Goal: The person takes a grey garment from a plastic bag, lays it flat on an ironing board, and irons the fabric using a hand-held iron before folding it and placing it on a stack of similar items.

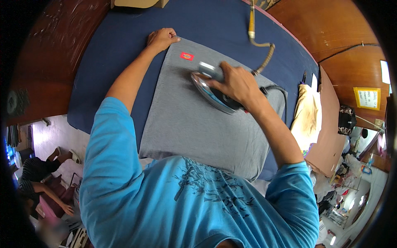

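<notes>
A piece of grey cloth [178,115] with a small red label near its far left corner lies spread flat on the dark blue padded table [111,58]. At that far left corner my left hand [162,40] has its fingers curled, pinching the cloth's edge. My right hand [240,87] is wrapped round the handle of a steam iron [215,97]. The iron rests over the upper middle of the cloth, below and right of the label, its soleplate edge tilted toward the left. It is slightly blurred by motion.
A wrapped hose [266,62] hangs at the far side, and a dark cord runs right from the iron. Cream cloth [307,111] and brown cardboard [326,136] lie at the right. Another person [45,182] sits low at the left. A cardboard piece [138,3] is at the far edge.
</notes>
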`<state>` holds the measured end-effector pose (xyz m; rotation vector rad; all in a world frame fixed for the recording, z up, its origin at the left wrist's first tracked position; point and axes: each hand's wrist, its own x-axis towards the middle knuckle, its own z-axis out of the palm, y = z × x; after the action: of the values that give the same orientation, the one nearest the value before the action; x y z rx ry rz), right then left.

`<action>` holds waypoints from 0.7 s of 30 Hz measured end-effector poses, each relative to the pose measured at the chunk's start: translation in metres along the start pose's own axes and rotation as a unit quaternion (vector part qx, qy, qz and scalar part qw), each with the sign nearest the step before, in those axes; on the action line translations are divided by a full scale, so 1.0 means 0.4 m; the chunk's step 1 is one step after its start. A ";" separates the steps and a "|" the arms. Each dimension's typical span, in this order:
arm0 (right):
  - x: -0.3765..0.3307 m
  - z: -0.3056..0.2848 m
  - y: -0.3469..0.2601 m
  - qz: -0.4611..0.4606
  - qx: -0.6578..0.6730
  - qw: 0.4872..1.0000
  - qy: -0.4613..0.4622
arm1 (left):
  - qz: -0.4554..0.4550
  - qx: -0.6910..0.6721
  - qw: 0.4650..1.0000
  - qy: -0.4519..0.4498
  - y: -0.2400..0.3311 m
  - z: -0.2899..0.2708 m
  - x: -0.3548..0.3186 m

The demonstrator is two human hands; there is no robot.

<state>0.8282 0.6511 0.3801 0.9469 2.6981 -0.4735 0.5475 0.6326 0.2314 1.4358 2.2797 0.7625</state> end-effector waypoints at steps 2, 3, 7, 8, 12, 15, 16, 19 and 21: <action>0.065 0.001 -0.057 -0.011 0.014 0.998 0.052 | 0.004 -0.016 1.000 -0.010 0.005 -0.012 -0.005; 0.103 0.003 -0.077 -0.015 0.018 0.997 0.079 | 0.007 -0.026 1.000 -0.015 -0.002 -0.016 -0.006; 0.255 -0.002 -0.089 -0.054 0.000 0.986 0.158 | 0.081 -0.133 0.987 0.043 -0.075 -0.008 0.012; 0.286 -0.016 -0.091 -0.058 -0.004 0.986 0.156 | 0.083 -0.164 0.981 0.069 -0.105 -0.009 0.004; 0.323 -0.008 -0.106 -0.069 -0.028 0.985 0.153 | -0.020 -0.201 0.967 0.153 -0.136 -0.072 -0.094; 0.346 -0.016 -0.098 -0.056 -0.014 0.989 0.136 | -0.066 -0.233 0.954 0.175 -0.128 -0.061 -0.155; 0.368 -0.035 -0.094 -0.052 -0.016 0.987 0.149 | -0.071 -0.244 0.948 0.190 -0.116 -0.070 -0.159; 0.354 -0.024 -0.084 -0.065 -0.041 0.984 0.163 | -0.051 -0.325 0.910 0.251 -0.011 -0.042 -0.178; 0.312 -0.002 -0.082 -0.076 -0.041 0.985 0.148 | -0.032 -0.376 0.880 0.289 0.075 -0.026 -0.201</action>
<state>0.7123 0.6970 0.3469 0.8524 3.0459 -0.2648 0.5983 0.5676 0.2579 0.8121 1.9638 1.9868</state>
